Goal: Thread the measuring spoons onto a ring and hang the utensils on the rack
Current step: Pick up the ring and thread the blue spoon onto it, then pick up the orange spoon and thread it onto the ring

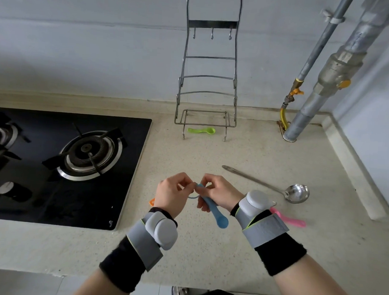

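Observation:
Above the counter's middle, my left hand (173, 192) pinches a thin blue ring (193, 197). My right hand (218, 192) holds a blue measuring spoon (215, 212) by its handle end, right at the ring, bowl pointing down toward me. A green measuring spoon (201, 130) lies under the wire rack (208, 77), which stands against the wall with three hooks on its top bar. A pink measuring spoon (293, 220) lies by my right wrist. An orange spoon (152, 202) peeks out behind my left hand. A steel ladle (276, 187) lies on the right.
A black gas hob (63, 162) with burners fills the left of the beige counter (207, 247). Grey pipes (319, 90) with yellow valves run down the right corner. A raised ledge borders the counter at the right.

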`<state>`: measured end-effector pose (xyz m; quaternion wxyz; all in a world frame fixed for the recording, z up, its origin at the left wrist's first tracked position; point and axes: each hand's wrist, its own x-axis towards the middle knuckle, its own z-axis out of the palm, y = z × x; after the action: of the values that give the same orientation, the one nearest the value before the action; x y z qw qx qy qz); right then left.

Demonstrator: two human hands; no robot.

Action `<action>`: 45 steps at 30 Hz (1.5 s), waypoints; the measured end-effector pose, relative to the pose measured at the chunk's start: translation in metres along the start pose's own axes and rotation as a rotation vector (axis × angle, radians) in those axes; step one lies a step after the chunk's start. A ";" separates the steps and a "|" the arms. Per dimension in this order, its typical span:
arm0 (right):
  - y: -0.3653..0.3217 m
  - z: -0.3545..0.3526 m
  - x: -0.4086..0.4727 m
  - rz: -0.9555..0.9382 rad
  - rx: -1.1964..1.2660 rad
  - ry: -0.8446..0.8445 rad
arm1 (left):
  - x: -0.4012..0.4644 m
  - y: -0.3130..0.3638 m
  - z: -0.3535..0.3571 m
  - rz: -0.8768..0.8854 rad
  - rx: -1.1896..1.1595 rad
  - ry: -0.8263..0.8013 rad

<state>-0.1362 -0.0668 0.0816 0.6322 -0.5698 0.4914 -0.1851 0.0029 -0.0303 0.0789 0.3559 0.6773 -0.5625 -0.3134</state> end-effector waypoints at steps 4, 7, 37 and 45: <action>0.000 -0.004 -0.002 0.053 -0.113 -0.042 | -0.008 -0.004 0.001 0.034 -0.001 -0.011; 0.005 -0.003 -0.004 0.042 -0.125 -0.124 | -0.010 -0.008 -0.004 0.047 -0.111 -0.018; 0.024 0.071 0.124 -0.266 -1.128 -0.133 | 0.009 -0.038 -0.035 -0.357 -0.568 0.272; 0.032 0.076 0.117 -0.272 -1.310 -0.185 | 0.024 -0.048 -0.033 -0.356 -0.515 0.271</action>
<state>-0.0306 -0.1097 -0.0060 0.1666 -0.9058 0.3699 0.1226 0.0597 -0.0443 0.0566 0.5265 0.6883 -0.2852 -0.4095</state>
